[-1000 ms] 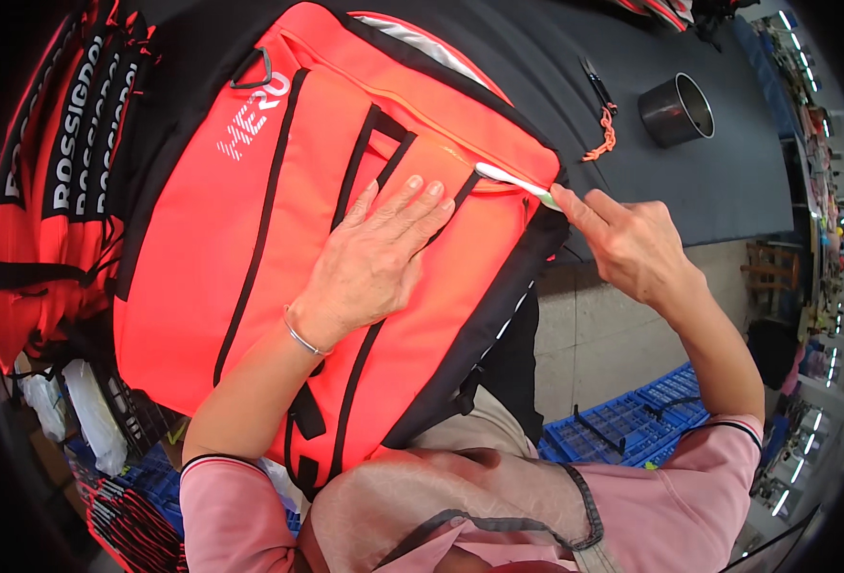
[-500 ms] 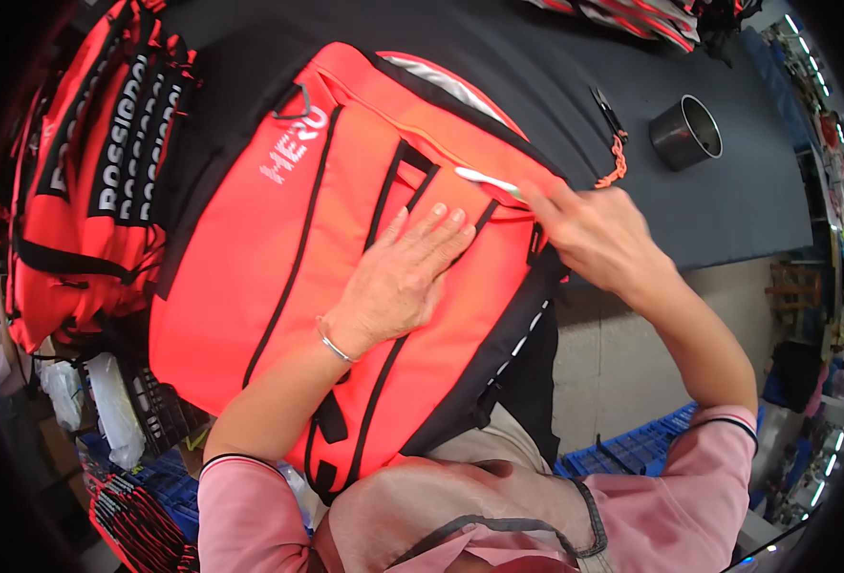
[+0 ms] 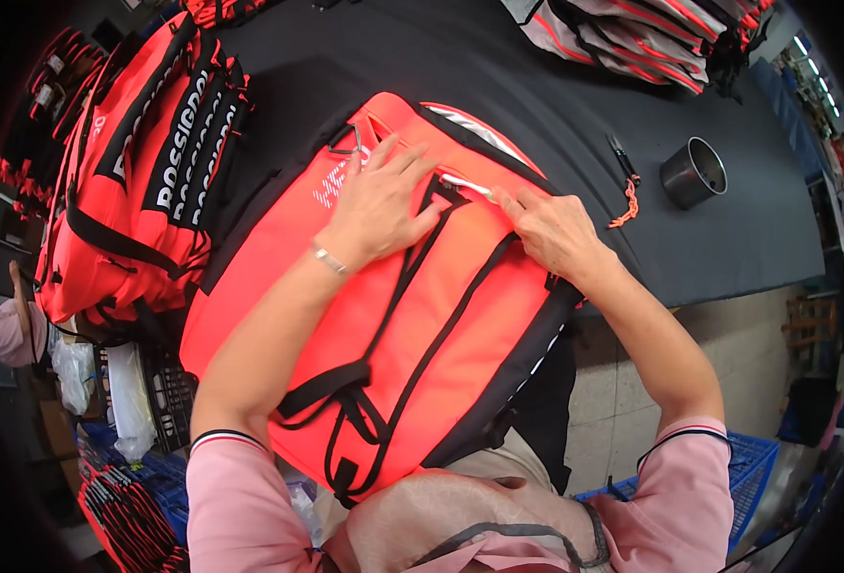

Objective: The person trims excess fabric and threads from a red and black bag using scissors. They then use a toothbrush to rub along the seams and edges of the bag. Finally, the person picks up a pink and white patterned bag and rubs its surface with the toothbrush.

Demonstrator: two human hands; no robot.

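My left hand (image 3: 384,202) lies flat and spread on the orange backpack (image 3: 384,315), fingers wide, pressing on the upper panel near the black strap (image 3: 412,286); it grips nothing. My right hand (image 3: 555,229) is nearly closed, forefinger and thumb pinching the white zipper pull (image 3: 467,182) at the bag's top edge. The backpack lies face up on the black table (image 3: 555,86), its lower end hanging over the edge toward my lap. A metal cup (image 3: 693,172) stands well apart to the right, and more orange bags (image 3: 135,181) are stacked to my left.
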